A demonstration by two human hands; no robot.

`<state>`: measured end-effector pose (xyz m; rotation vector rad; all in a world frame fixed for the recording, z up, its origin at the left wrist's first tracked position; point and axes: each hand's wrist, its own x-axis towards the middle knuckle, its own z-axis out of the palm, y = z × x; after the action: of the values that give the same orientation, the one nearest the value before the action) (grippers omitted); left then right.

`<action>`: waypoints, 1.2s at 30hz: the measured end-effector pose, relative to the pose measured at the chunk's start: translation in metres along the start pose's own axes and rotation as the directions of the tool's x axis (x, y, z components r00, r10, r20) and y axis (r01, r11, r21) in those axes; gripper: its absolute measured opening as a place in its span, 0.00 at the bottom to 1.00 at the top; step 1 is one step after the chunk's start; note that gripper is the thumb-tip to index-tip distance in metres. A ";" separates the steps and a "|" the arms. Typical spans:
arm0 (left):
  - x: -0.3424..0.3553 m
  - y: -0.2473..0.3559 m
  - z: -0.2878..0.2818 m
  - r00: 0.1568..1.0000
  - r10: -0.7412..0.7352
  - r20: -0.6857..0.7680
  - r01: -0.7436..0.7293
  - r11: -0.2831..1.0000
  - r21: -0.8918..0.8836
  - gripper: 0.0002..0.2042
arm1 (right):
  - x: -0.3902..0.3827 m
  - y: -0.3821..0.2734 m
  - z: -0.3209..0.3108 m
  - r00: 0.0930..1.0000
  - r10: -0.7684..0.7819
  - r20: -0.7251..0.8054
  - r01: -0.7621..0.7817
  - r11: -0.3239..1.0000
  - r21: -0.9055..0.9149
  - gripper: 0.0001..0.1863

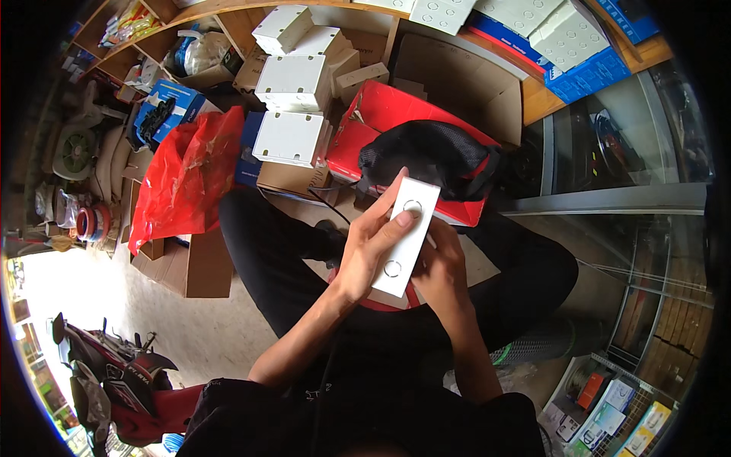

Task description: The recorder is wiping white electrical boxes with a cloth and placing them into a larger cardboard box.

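Above my lap, a white rectangular electrical junction box (403,242) with round knockout marks is tilted, its long side facing up. My left hand (365,251) is closed around its left side, the thumb pressed on the upper face and a finger along the top end. Close against the box's right edge is my right hand (443,266), its fingers curled. Those fingertips are partly hidden behind the box, so what they hold, if anything, does not show.
Ahead, white junction boxes (291,82) stand stacked on a cardboard box. A red carton (371,107) carries a black mesh-backed item (426,156). To the left are a red plastic bag (190,179) and an open cardboard box (209,263). A glass-fronted cabinet (609,199) stands right.
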<state>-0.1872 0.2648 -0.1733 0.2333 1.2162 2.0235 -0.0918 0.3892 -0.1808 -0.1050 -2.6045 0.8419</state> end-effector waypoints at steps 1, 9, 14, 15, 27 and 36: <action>0.002 0.002 -0.003 1.000 0.020 0.007 -0.021 1.000 0.024 0.36 | -0.002 -0.001 0.001 1.000 -0.008 0.029 0.007 0.998 0.063 0.23; 0.014 0.027 -0.033 0.952 0.104 0.289 -0.170 0.962 0.212 0.37 | -0.008 -0.015 0.002 0.903 0.158 0.400 -0.416 0.553 0.722 0.15; 0.021 0.053 -0.050 0.909 0.146 0.389 -0.287 0.898 0.333 0.39 | 0.011 -0.012 0.008 0.831 0.127 0.542 -0.551 0.323 0.770 0.16; 0.021 0.061 -0.052 0.899 0.134 0.417 -0.293 0.892 0.345 0.39 | 0.017 -0.017 0.012 0.826 0.168 0.539 -0.564 0.241 0.790 0.16; 0.106 0.143 -0.166 0.892 0.034 0.450 -0.437 -0.186 0.880 0.42 | 0.009 0.053 -0.005 0.750 0.624 0.221 -0.451 0.237 0.861 0.11; 0.150 0.131 -0.192 0.818 -0.193 0.542 -0.571 -0.170 0.803 0.37 | 0.138 0.158 -0.090 0.648 0.761 -0.031 -0.654 0.577 0.488 0.22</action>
<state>-0.4546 0.2008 -0.1997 1.7612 2.1906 0.4287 -0.1914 0.5937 -0.1573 -1.1309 -2.0231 1.5550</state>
